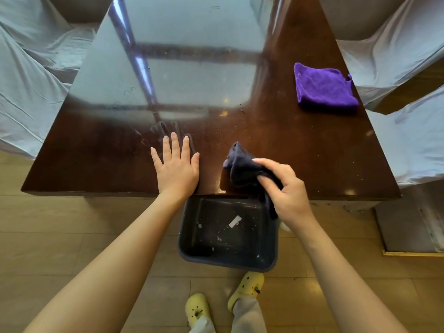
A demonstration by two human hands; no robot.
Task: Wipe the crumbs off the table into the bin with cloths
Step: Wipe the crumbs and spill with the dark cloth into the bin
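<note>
A person's left hand (176, 164) lies flat, fingers spread, on the glossy dark wooden table (96, 169). The right hand (283, 188) pinches a bunched dark navy cloth (240, 167) at the table edge, above a dark plastic bin (228, 236) holding crumbs. A folded purple cloth (324, 88) lies apart, far right.

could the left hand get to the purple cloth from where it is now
Probably not without leaning or stepping over. The left hand lies flat near the table's front edge, and the purple cloth sits far across on the right side, with the right hand in between.

The bin (228, 236) stands on the floor (72, 236) below the table (96, 164) edge.
</note>
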